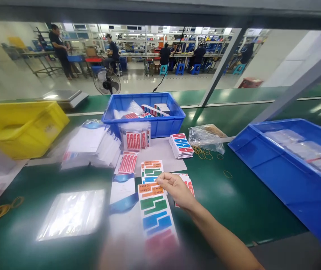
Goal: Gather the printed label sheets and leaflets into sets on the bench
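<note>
My right hand (176,189) reaches in from the lower right and pinches the top edge of a long sticker sheet (156,213) printed with orange, green, blue and red labels. The sheet lies lengthwise toward me on the green table. A stack of similar sheets (152,170) sits just behind it, and another small stack (189,183) is partly hidden under my hand. My left hand is out of view.
A blue bin (160,127) of label packs stands at the back, a blue tray (250,157) at right, a yellow bin (22,131) at left. White cards (90,146), red label sheets (127,163), a clear bag (73,213), rubber bands (205,153) and another label stack (181,145) lie around. People work far behind.
</note>
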A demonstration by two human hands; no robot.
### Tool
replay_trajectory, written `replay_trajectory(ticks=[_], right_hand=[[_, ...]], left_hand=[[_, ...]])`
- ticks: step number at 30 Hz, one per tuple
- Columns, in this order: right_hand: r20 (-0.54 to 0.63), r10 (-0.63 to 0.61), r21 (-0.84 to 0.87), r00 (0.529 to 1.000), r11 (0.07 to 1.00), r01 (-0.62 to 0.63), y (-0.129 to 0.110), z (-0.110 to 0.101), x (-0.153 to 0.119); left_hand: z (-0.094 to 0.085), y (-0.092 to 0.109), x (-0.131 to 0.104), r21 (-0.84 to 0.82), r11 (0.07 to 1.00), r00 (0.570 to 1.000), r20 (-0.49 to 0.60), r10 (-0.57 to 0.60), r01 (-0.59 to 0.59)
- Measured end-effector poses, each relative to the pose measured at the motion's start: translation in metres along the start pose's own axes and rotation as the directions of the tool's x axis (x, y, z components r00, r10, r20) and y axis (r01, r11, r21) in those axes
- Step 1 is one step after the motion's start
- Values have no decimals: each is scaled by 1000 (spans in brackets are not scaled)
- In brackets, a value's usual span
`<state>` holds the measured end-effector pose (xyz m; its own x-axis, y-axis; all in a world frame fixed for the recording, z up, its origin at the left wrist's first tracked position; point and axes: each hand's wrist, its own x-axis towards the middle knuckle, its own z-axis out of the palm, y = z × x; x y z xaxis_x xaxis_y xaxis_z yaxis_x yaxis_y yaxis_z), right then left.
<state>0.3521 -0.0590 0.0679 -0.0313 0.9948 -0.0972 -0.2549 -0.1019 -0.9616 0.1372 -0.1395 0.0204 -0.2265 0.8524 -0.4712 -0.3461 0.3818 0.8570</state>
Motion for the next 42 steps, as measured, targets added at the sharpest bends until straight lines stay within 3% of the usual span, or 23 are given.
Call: replay_trajectory(ticks=[3,8,13,17,19,22,25,29,33,42], right_hand=[[30,-82,-238,996,967,87,7,13,-10],[60,-326,-540,944,785,305,17,22,-20],[221,-626,-731,748,402,552,24,30,-27],[375,-665,-814,646,97,572,32,36,-34],[443,-647,-808,620,11,589,38,38,-36],[483,-607,-768,632,54,638,44,37,-37],[409,-619,-779,670,146,610,42,36,-35],[357,-631,-797,689,179,577,29,38,-30],[344,-663,-779,665,194,596,28,39,-31],[421,-680,-752,601,109,650,45,35,-43]], left_hand=[[16,-5,-4,-18,1000,1000,-29,-6,5],[38,-7,-15,-33,997,994,-89,66,-69],[38,6,-16,-11,999,996,-78,44,-45],[28,18,-10,74,995,998,4,59,-59],[25,22,-8,106,991,997,17,78,-80],[22,23,-8,146,982,993,3,122,-121],[19,21,-12,221,961,985,-9,175,-168],[15,16,-17,336,917,973,-5,230,-215],[10,12,-18,419,881,970,-1,244,-221],[3,9,-10,522,818,964,27,266,-240]])
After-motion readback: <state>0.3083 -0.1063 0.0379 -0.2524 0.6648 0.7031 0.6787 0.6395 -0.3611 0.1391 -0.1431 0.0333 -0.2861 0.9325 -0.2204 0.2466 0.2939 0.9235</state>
